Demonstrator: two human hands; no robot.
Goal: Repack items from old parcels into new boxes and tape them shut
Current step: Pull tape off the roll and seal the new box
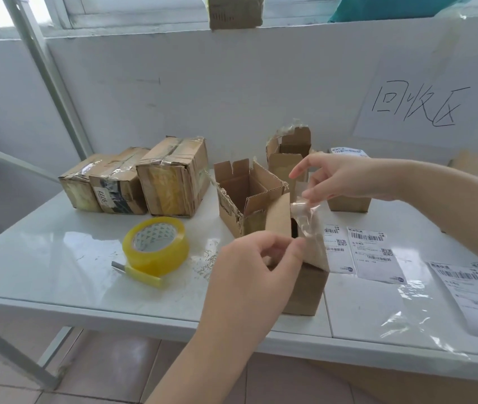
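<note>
Pinching film (305, 223) mid-frame with right hand (345, 176) up top, left hand (255, 263) below, just over open box (305, 290); can't see inside.

Three taped parcels (173, 176) are counted well left of the left hand (256, 266). Four other boxes (246, 199) are found close around both hands. One roll of tape (156, 243) and one cutter (135, 271) are seen left of the left hand. One scrap of clear plastic (305, 220) is pinched between it and the right hand (340, 176). At least three label sheets (373, 252) are counted right of the left hand.
</note>
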